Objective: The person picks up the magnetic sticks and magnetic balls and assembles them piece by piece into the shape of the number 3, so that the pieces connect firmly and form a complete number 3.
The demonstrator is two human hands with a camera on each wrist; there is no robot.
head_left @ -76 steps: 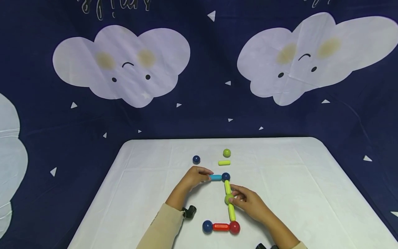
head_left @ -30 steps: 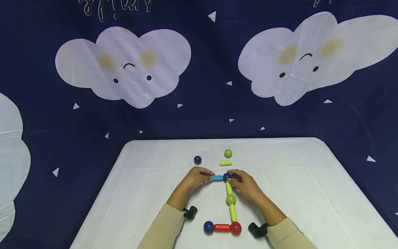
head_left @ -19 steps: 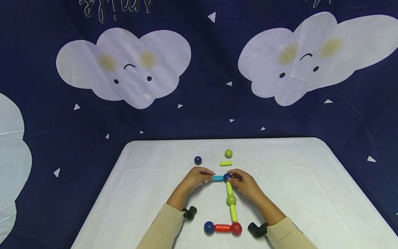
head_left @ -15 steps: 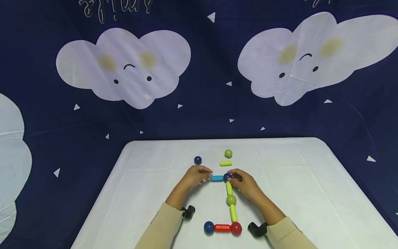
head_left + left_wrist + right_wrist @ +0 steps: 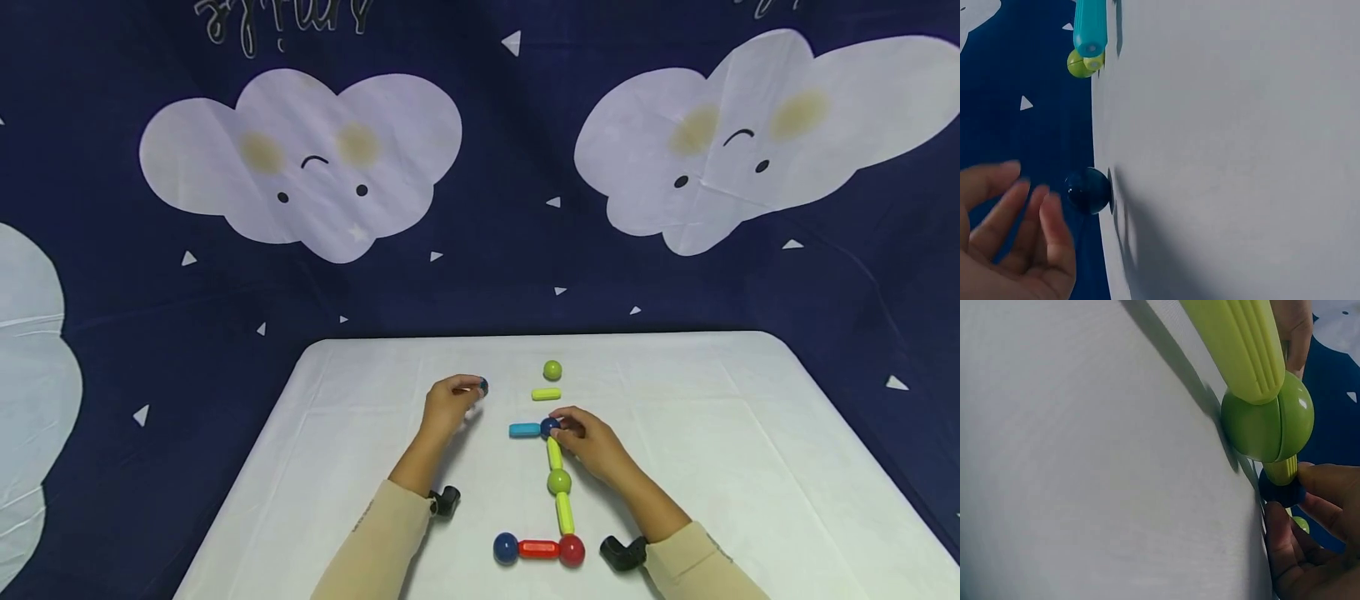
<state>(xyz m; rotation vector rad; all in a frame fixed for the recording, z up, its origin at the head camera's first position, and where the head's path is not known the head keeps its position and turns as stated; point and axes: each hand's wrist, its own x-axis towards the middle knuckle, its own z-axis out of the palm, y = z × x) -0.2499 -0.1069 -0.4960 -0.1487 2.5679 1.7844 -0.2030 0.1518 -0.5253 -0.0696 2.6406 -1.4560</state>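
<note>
My left hand (image 5: 448, 407) is at a loose dark blue ball (image 5: 484, 387) on the table's left far part. In the left wrist view the fingers of the hand (image 5: 1016, 244) are spread a little, just short of that ball (image 5: 1090, 190). With thumb and fingers my right hand (image 5: 596, 443) pinches another dark blue ball (image 5: 549, 427). Joined to this ball are a light blue stick (image 5: 524, 430) on its left and a yellow-green stick (image 5: 554, 453) below. The chain runs on through a green ball (image 5: 1266, 419), a second yellow-green stick (image 5: 565, 514) and a red ball (image 5: 572, 550).
From the red ball a red stick (image 5: 538, 549) leads left to a large blue ball (image 5: 506, 548). Beyond the chain lie a loose yellow-green stick (image 5: 546, 394) and a green ball (image 5: 552, 369). A navy cloth with clouds hangs behind the white table (image 5: 712, 433).
My left hand has let go of the light blue stick and moved up and left to the loose blue ball. My right hand shifted earlier from the green ball to the chain's blue ball.
</note>
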